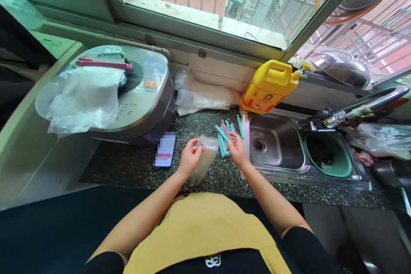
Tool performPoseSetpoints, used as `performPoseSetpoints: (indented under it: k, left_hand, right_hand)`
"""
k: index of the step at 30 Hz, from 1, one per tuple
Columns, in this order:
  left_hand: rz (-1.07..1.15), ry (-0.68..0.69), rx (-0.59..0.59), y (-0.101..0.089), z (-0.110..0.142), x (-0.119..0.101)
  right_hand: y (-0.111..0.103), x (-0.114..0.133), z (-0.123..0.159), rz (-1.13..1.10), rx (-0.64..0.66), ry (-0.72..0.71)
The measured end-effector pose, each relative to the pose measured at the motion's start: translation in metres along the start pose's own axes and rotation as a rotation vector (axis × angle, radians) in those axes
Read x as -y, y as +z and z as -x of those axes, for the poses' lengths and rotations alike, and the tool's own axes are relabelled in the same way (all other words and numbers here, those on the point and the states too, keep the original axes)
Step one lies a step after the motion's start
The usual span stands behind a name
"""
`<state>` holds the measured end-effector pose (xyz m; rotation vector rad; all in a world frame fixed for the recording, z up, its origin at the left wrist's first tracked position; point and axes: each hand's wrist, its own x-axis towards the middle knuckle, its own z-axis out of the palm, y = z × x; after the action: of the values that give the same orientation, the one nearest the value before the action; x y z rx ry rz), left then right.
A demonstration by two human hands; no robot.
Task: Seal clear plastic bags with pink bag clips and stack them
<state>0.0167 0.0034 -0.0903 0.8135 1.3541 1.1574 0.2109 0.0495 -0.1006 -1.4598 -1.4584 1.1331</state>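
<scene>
My left hand [190, 156] is closed, pinching the upper edge of a clear plastic bag [204, 158] that hangs down over the counter. My right hand [236, 150] has its fingers together on a pink bag sealing clip [226, 130], just above a loose pile. In that pile lie several teal bag clips [221, 147] and some pink ones, partly covered by my fingers. One teal clip [240, 126] rests apart, close to the sink's edge.
A double sink [276, 141] with a green basin [337, 167] is at right. Behind stand a yellow jug [268, 87] and folded plastic bags [205, 96]. A phone [165, 150] lies left, beside a rice cooker [150, 107] carrying more bags [86, 98] and a pink clip [105, 64].
</scene>
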Motion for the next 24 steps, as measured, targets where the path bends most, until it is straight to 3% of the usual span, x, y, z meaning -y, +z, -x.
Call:
performPoseSetpoints:
  k: [7,12,19,24]
  left_hand:
    - [0.065,0.022,0.093,0.005,0.009,-0.002]
    - [0.080,0.211,0.283,-0.004,0.018,-0.003]
    - [-0.347,0.479,0.505,-0.014,0.012,-0.012]
    - [-0.372,0.537,0.477,-0.006,0.001,-0.009]
  right_hand:
    - [0.014,0.022,0.017,-0.108,0.238,0.210]
    - [0.013,0.032,0.020,-0.219,0.172,0.232]
    - [0.014,0.034,0.021,-0.256,0.179,0.231]
    - [0.018,0.031,0.025,-0.337,0.210,0.231]
